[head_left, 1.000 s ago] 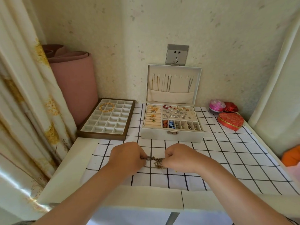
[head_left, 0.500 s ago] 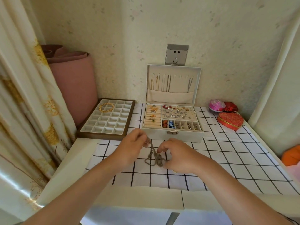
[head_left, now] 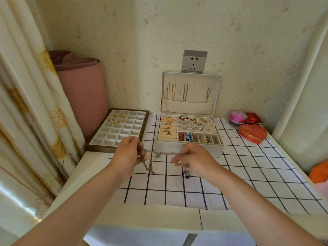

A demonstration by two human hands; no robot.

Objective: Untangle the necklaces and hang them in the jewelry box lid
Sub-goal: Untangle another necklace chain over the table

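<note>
A tangle of thin necklaces (head_left: pixel 156 155) is stretched in the air between my two hands, just in front of the jewelry box. My left hand (head_left: pixel 128 153) pinches one end, with loose chain hanging below it. My right hand (head_left: pixel 193 159) pinches the other end; a small pinkish charm and a dark ring pendant (head_left: pixel 186 174) dangle under it. The open jewelry box (head_left: pixel 190 139) stands behind, full of rings and earrings. Its upright lid (head_left: pixel 190 94) holds several chains on hooks above a fabric pocket.
A brown compartment tray (head_left: pixel 118 130) with gold bangles lies at the left. A pink rolled mat stands behind it, a curtain hangs at far left. Small pink and red boxes (head_left: pixel 252 133) sit at the right. A checked cloth (head_left: pixel 230 174) covers the table.
My hands have lifted off the cloth and moved apart, pulling the bunched necklaces out into a stretched line. The ring pendant now hangs free under my right hand.
</note>
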